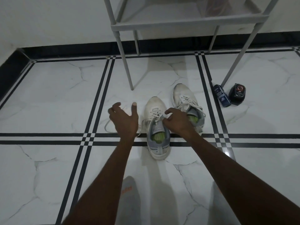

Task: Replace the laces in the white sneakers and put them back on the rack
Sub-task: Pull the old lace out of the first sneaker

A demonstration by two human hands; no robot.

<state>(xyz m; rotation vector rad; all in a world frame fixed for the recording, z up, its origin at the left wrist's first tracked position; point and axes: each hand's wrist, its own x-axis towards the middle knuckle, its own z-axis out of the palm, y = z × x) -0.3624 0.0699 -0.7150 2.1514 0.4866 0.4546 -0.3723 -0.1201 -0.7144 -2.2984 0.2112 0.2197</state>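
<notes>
Laces on the near sneaker (156,127) sit pinched in our right hand (176,121); our left hand (124,118) hovers spread, grasping nothing. Tugging unsteadied, we risk dragging it into the far sneaker (186,101).

Two sneakers (172,117) stand side by side before the rack (186,23).

You're in a home, likely an entryway or room corner: glossy white marble-look floor tiles (48,98) with black stripe borders, black skirting (68,48) along plain white walls. Grey metal rack (186,21) stands ahead of your hands, worn white sneakers (154,109) on the floor by them, two small bottles (228,96) to their right.
</notes>
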